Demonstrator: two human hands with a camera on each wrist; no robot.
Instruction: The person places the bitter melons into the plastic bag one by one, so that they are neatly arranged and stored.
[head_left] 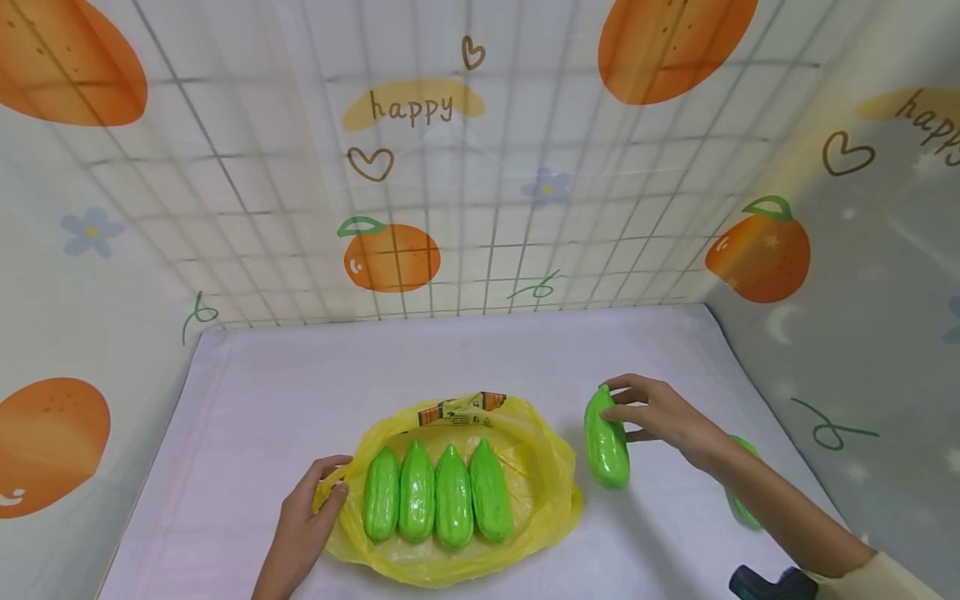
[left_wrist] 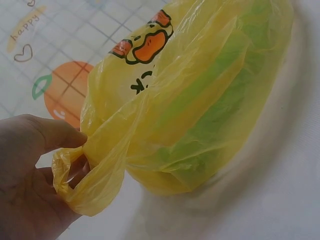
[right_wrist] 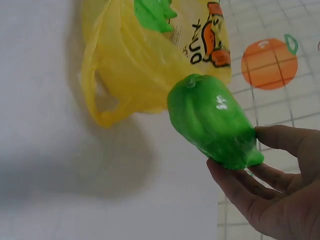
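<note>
My right hand [head_left: 663,417] holds a glossy green toy cucumber [head_left: 606,446] by its narrow end, in the air just right of a yellow plastic bag [head_left: 557,454]. Thumb and fingers grip its tip in the right wrist view, and the blunt end of the cucumber [right_wrist: 207,107] points toward the bag. Several matching cucumbers [head_left: 453,500] lie side by side in the wide-mouthed bag. At the bag's left edge, my left hand [head_left: 300,517] pinches the yellow plastic. The left wrist view shows a looped handle [left_wrist: 102,187] of the bag at the thumb and fingers.
Another green object [head_left: 741,507] lies on the white table [head_left: 262,367] at the right, partly hidden by my right forearm. A dark object [head_left: 772,583] shows at the lower right edge. Printed cloth walls [head_left: 540,275] with oranges enclose the back and sides.
</note>
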